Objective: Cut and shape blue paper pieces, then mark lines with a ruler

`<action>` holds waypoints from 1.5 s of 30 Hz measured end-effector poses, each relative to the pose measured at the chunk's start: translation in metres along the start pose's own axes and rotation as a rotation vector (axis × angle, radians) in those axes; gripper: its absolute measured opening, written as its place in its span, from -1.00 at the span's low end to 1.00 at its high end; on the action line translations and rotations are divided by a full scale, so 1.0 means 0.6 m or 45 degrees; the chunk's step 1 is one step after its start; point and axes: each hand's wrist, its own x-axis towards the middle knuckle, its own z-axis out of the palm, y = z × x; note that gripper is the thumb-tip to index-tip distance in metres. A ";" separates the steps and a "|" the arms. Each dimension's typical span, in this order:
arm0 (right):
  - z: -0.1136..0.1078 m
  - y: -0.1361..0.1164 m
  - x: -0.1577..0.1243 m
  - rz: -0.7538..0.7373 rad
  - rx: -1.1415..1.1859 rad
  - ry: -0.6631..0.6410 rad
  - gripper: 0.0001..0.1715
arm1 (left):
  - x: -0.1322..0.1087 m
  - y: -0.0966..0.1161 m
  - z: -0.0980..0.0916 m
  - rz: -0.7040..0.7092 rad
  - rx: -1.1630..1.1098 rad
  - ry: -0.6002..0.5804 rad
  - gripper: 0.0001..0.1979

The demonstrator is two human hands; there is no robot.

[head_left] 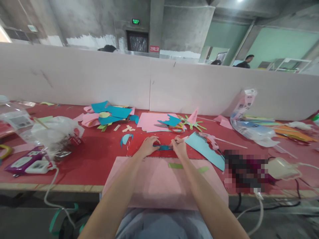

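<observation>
1. The blue paper strip [164, 147] lies over the middle of the red sheet [134, 145], between the two hands.
2. The left hand [149, 146] is at the strip's left end, over the red sheet; thumb and fingers curve with a small gap between them. I cannot tell whether they grip the strip or only touch it.
3. The right hand [178, 146] is at the strip's right end, also over the red sheet, its fingers curled close together. Whether they pinch the strip or press on it, I cannot tell.
4. On the near side of the red sheet lies a large pink sheet [149, 186], bearing two green paper strips [175, 165].
5. Beyond the red sheet are scissors [179, 126] with yellow-orange handles, resting on pink paper [149, 121], and a pink paper cone [193, 117] among green strips.
6. Right of the red sheet are light-blue paper [210, 155] and a pink glue gun [212, 142].
7. At the red sheet's left end is a small blue scrap [124, 140]; well to its left sits a plastic bag [56, 131].
</observation>
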 end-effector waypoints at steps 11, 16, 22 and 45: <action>0.000 0.004 0.001 -0.020 0.025 -0.014 -0.76 | 0.000 0.000 0.001 -0.002 -0.011 0.007 -0.86; -0.001 0.003 0.000 0.000 0.074 0.014 -0.81 | -0.001 -0.002 0.002 0.009 -0.015 0.023 -0.87; -0.003 -0.009 -0.010 -0.023 0.343 0.024 -0.72 | 0.001 -0.004 0.003 -0.003 -0.012 0.006 -0.87; 0.002 -0.006 -0.010 -0.138 0.096 -0.189 -0.65 | 0.000 0.000 0.001 0.013 -0.007 0.016 -0.87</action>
